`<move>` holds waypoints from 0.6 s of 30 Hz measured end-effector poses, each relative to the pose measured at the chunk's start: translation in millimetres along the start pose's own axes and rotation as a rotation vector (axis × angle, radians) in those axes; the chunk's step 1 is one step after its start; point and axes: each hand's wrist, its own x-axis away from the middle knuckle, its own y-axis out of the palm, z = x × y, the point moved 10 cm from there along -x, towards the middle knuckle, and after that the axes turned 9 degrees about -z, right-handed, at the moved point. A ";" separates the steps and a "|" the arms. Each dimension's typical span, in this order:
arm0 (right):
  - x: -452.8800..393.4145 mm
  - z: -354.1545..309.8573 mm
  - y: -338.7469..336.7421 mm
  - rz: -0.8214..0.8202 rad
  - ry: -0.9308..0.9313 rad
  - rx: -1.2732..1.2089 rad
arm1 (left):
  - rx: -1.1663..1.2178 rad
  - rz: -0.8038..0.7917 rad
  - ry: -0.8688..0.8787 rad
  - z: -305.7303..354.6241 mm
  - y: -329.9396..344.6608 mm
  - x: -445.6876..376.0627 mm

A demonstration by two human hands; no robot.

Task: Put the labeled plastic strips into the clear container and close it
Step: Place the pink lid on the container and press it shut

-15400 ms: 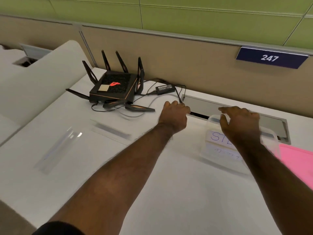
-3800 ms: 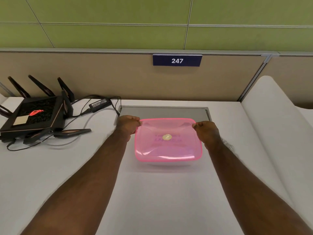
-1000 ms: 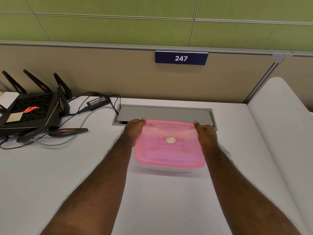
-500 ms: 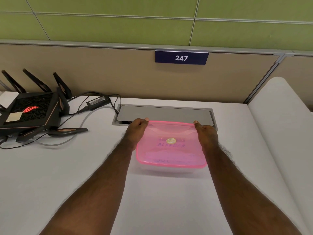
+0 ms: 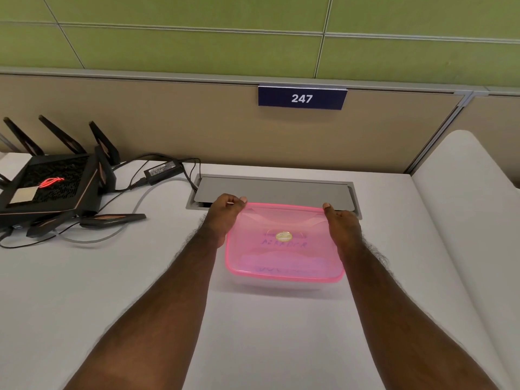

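I record the white desk [image 5: 84, 305] as the largest item; all positions below are given relative to the clear container [image 5: 281, 282] standing on it. Behind the container, a grey cable hatch [image 5: 275, 190] is set flush into the desk, and above that hangs a blue plate [image 5: 302, 98] reading 247. Well to the left of the container sits a black router [image 5: 47, 187] with raised antennas, and a black power adapter [image 5: 163, 171] lies beyond it, up and left of the container. A pink lid [image 5: 284, 249] rests on top of the container and covers it fully; whether it is snapped shut all round I cannot tell. Through the lid I see pale labelled strips [image 5: 284, 261] with blurred writing, lying inside. My left hand [image 5: 226, 213] has its fingers curled onto the lid's far-left corner. My right hand [image 5: 342, 223] grips the far-right corner, thumb on the rim. A small gold sticker [image 5: 284, 236] marks the lid's middle.
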 end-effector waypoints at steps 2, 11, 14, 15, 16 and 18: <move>2.3 1.8 -1.5 -0.024 -0.017 0.008 | -0.133 0.026 -0.008 3.6 -1.9 1.3; 14.7 -2.0 -13.5 -0.047 -0.092 0.051 | -0.250 0.064 -0.029 11.7 -18.2 23.5; 18.6 -3.4 -13.8 -0.036 -0.090 0.041 | -0.207 0.065 -0.062 12.0 -18.0 25.8; 20.0 -3.2 -13.6 -0.034 -0.090 0.026 | -0.175 0.066 -0.076 11.1 -17.9 26.6; 21.3 -2.6 -13.6 -0.031 -0.092 0.009 | -0.145 0.066 -0.084 10.7 -17.8 27.5; 23.6 -2.0 -14.9 -0.014 -0.094 -0.030 | -0.111 0.056 -0.082 9.9 -16.8 28.2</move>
